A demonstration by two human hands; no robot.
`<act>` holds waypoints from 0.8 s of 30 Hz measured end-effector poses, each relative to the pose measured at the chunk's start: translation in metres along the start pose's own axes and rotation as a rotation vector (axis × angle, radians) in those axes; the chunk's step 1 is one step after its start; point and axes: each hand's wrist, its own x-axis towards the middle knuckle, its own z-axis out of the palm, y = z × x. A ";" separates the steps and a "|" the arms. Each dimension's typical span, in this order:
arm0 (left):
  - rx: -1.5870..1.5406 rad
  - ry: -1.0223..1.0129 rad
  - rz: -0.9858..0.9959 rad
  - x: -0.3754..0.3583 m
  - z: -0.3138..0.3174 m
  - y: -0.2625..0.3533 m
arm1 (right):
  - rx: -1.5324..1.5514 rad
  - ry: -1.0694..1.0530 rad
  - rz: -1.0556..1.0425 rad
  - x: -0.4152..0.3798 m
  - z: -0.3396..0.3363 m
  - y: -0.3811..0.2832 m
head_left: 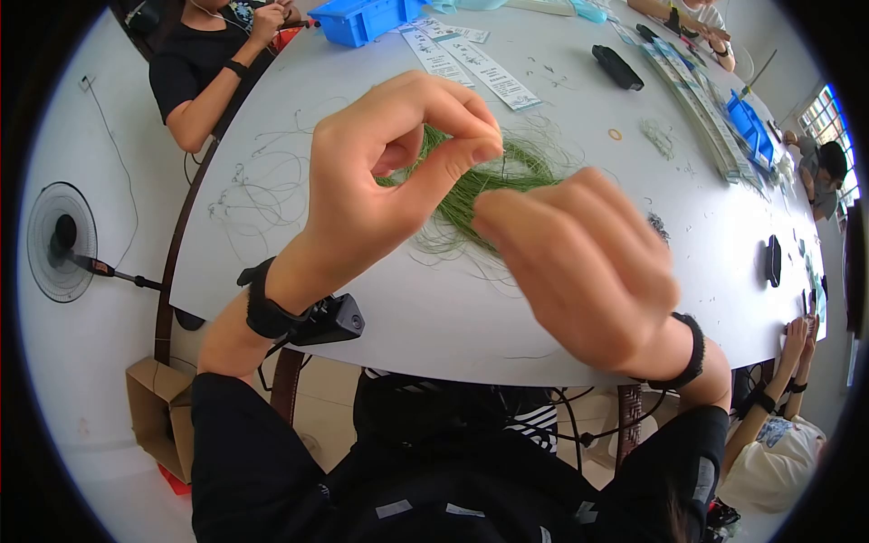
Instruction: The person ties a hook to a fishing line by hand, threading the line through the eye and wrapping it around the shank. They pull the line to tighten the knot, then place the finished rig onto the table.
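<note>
Left hand (385, 158): your thumb and index finger are pinched narrow on a thin dark piece (504, 163), which points down the view from the fingertips, long axis nearly upright. Right hand (584, 262): fingers curled, close below and right of that piece; motion blur, so you cannot tell what it grips. Bundle of green strands (466, 195): on the desk (434, 330), behind and between your hands; the visible part appears to slant from upper left to lower right, though your hands cover much of it. Pale loose strands (262, 195) lie left of it.
</note>
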 end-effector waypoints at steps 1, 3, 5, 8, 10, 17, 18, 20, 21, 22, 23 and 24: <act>0.004 -0.020 0.019 0.000 -0.001 0.000 | 0.024 0.018 0.035 0.003 -0.004 0.002; 0.003 -0.027 0.068 0.001 0.000 0.002 | 0.073 0.058 0.103 0.008 -0.012 0.005; 0.003 -0.052 0.088 0.001 -0.001 0.004 | 0.116 0.087 0.258 0.013 -0.016 0.006; -0.005 -0.102 0.091 0.001 -0.003 0.007 | 0.228 0.067 0.520 0.013 -0.017 0.014; -0.021 -0.111 0.113 0.001 -0.003 0.006 | 0.313 0.023 0.625 0.011 -0.013 0.022; -0.094 -0.075 0.095 -0.001 -0.001 0.005 | 0.929 -0.201 1.015 -0.002 0.007 0.027; -0.094 -0.068 0.097 -0.002 -0.001 0.004 | 1.044 -0.285 1.137 0.002 0.003 0.024; -0.073 -0.056 0.106 -0.001 -0.002 0.003 | 1.213 -0.419 1.310 0.008 -0.003 0.016; -0.053 -0.051 0.113 -0.001 -0.002 0.003 | 1.310 -0.417 1.345 0.006 -0.002 0.013; -0.033 -0.046 0.120 -0.001 -0.003 0.003 | 1.302 -0.408 1.357 0.006 -0.002 0.008; -0.029 -0.039 0.126 0.000 -0.002 0.004 | 1.295 -0.398 1.370 0.007 -0.004 0.003; -0.025 -0.031 0.132 0.000 -0.001 0.006 | 1.253 -0.380 1.309 0.007 -0.007 0.000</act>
